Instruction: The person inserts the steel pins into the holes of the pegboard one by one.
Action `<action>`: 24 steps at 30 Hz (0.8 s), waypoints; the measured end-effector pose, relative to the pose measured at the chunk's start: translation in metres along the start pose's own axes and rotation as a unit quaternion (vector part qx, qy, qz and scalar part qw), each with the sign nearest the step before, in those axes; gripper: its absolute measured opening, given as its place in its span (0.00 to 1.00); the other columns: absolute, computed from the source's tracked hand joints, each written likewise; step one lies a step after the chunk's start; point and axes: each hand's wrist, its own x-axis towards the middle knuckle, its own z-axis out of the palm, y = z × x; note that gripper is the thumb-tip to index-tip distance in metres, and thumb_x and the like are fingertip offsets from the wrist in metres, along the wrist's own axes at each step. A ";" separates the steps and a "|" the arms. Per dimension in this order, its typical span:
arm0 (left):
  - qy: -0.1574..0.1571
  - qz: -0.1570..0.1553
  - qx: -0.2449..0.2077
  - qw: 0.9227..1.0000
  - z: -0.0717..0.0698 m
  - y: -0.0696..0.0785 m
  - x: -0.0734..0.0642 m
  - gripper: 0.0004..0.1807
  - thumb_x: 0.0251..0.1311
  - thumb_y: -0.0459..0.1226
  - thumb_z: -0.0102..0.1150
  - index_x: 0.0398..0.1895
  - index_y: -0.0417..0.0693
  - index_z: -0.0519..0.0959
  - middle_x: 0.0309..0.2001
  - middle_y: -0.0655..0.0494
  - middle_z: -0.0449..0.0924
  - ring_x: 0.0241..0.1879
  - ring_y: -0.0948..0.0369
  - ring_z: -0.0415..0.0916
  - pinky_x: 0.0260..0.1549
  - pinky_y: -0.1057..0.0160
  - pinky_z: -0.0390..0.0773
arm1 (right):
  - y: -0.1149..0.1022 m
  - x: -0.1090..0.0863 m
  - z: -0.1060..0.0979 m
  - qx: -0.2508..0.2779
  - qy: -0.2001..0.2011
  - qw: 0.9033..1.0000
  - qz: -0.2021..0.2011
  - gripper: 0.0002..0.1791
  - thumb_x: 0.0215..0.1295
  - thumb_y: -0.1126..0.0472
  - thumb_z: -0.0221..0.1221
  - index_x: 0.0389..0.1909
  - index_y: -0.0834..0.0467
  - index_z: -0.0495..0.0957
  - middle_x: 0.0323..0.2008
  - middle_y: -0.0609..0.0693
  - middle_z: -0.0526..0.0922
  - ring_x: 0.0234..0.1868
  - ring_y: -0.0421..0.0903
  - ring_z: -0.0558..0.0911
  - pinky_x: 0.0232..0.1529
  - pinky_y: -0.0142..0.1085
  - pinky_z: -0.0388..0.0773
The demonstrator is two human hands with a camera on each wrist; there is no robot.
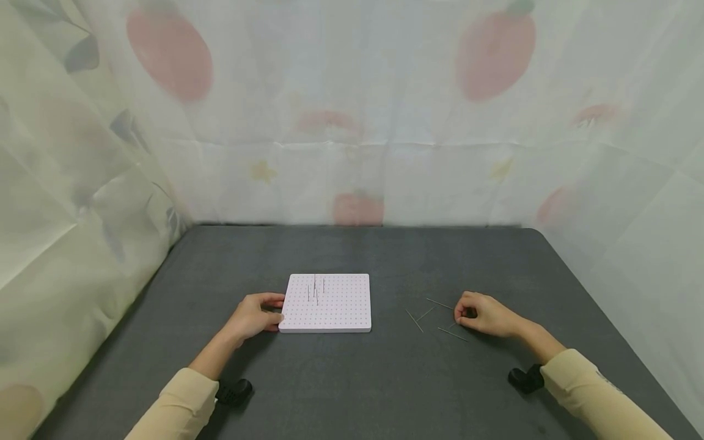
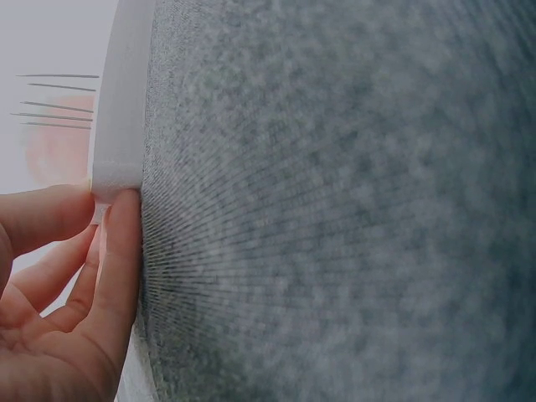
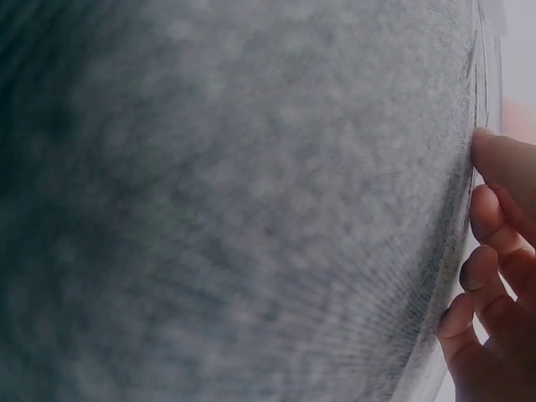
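A white pegboard (image 1: 341,308) with rows of small holes lies flat, several thin metal pins (image 1: 316,296) standing upright toward its left back. My left hand (image 1: 255,316) holds its left edge near the front corner; in the left wrist view, the thumb (image 2: 50,216) is at the top edge and another finger lies against the side. To the right, my right hand (image 1: 486,313) is low over the table among loose pins (image 1: 453,334), fingers curled, thumb and index near each other. I cannot tell whether a pin is between them.
More thin pins (image 1: 415,321) lie scattered between the board and my right hand. The dark grey tabletop (image 1: 352,385) ends at a pale curtain (image 1: 352,110) with fruit prints behind, and more curtain hangs along both sides. Each wrist wears a black strap-on device (image 1: 235,391).
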 end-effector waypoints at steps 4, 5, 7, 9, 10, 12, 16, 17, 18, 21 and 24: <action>-0.001 -0.001 -0.001 1.000 0.000 0.000 0.000 0.28 0.56 0.25 0.62 0.62 0.32 0.73 0.55 0.35 0.78 0.37 0.60 0.83 0.35 0.59 0.87 | -0.001 0.000 0.000 -0.003 0.004 1.000 0.000 0.07 0.63 0.66 0.63 0.31 0.49 0.78 0.32 0.41 0.74 0.32 0.27 0.67 0.30 0.25 0.70; 0.000 -0.002 -0.002 1.000 0.000 0.001 0.000 0.28 0.56 0.25 0.62 0.62 0.32 0.73 0.55 0.36 0.78 0.37 0.60 0.83 0.35 0.59 0.87 | -0.002 0.000 0.000 -0.005 0.006 1.000 0.000 0.07 0.63 0.65 0.63 0.31 0.49 0.78 0.32 0.41 0.74 0.32 0.27 0.67 0.30 0.25 0.70; -0.001 -0.002 -0.001 1.000 0.000 0.001 0.000 0.28 0.56 0.25 0.62 0.62 0.32 0.73 0.55 0.35 0.78 0.36 0.61 0.83 0.35 0.59 0.87 | -0.002 0.000 -0.001 -0.006 0.005 1.000 0.002 0.07 0.63 0.65 0.63 0.31 0.49 0.79 0.32 0.41 0.75 0.32 0.27 0.67 0.30 0.25 0.70; -0.001 -0.002 -0.001 1.000 0.000 0.002 -0.001 0.28 0.55 0.26 0.63 0.62 0.32 0.73 0.56 0.35 0.78 0.36 0.61 0.83 0.35 0.60 0.87 | -0.003 0.000 -0.001 -0.006 0.003 1.000 0.006 0.07 0.64 0.65 0.63 0.31 0.49 0.79 0.32 0.42 0.75 0.32 0.28 0.67 0.30 0.26 0.69; -0.003 -0.001 0.000 1.000 0.000 0.002 -0.001 0.28 0.56 0.26 0.63 0.63 0.31 0.73 0.56 0.35 0.78 0.37 0.61 0.83 0.35 0.59 0.87 | -0.003 0.000 -0.002 -0.005 0.001 1.000 0.008 0.07 0.64 0.65 0.63 0.31 0.49 0.79 0.32 0.42 0.75 0.32 0.28 0.67 0.30 0.26 0.69; -0.005 0.002 0.000 1.000 -0.001 0.003 -0.002 0.28 0.56 0.26 0.63 0.63 0.31 0.73 0.56 0.34 0.78 0.37 0.60 0.83 0.35 0.59 0.87 | -0.004 0.000 -0.003 -0.006 -0.003 1.000 0.015 0.07 0.64 0.64 0.63 0.31 0.49 0.78 0.32 0.42 0.75 0.32 0.29 0.68 0.31 0.26 0.69; -0.007 0.006 0.001 1.000 -0.001 0.003 -0.003 0.28 0.56 0.26 0.63 0.63 0.30 0.72 0.56 0.34 0.78 0.37 0.60 0.83 0.34 0.59 0.87 | -0.005 0.002 -0.004 -0.007 -0.006 0.999 0.035 0.05 0.67 0.63 0.61 0.32 0.50 0.78 0.32 0.42 0.76 0.32 0.29 0.67 0.31 0.26 0.69; -0.005 0.004 -0.001 1.000 -0.001 0.003 -0.002 0.28 0.56 0.26 0.63 0.63 0.31 0.72 0.56 0.34 0.78 0.37 0.60 0.83 0.34 0.59 0.87 | -0.006 0.002 -0.004 -0.007 -0.005 0.999 0.041 0.04 0.67 0.63 0.61 0.33 0.50 0.78 0.32 0.43 0.76 0.31 0.28 0.67 0.31 0.26 0.69; -0.005 0.003 -0.002 1.000 -0.001 0.002 -0.002 0.28 0.56 0.26 0.63 0.63 0.31 0.73 0.56 0.34 0.78 0.37 0.60 0.83 0.34 0.59 0.87 | -0.007 0.003 -0.005 -0.007 -0.003 0.999 0.046 0.04 0.67 0.63 0.60 0.33 0.51 0.78 0.32 0.43 0.76 0.31 0.28 0.67 0.30 0.26 0.69; -0.004 0.002 -0.003 1.000 -0.001 0.002 -0.001 0.28 0.56 0.26 0.62 0.63 0.31 0.73 0.56 0.34 0.78 0.37 0.61 0.83 0.34 0.60 0.87 | -0.009 0.004 -0.007 0.001 0.002 0.998 0.063 0.03 0.69 0.62 0.59 0.34 0.53 0.78 0.32 0.44 0.77 0.30 0.28 0.67 0.30 0.27 0.69; -0.004 0.004 -0.006 1.000 -0.001 0.002 -0.001 0.28 0.55 0.25 0.63 0.62 0.30 0.72 0.56 0.34 0.78 0.36 0.61 0.82 0.34 0.59 0.87 | -0.012 0.007 -0.008 0.011 0.005 0.997 0.077 0.03 0.70 0.62 0.58 0.34 0.54 0.77 0.32 0.44 0.77 0.30 0.28 0.67 0.29 0.27 0.68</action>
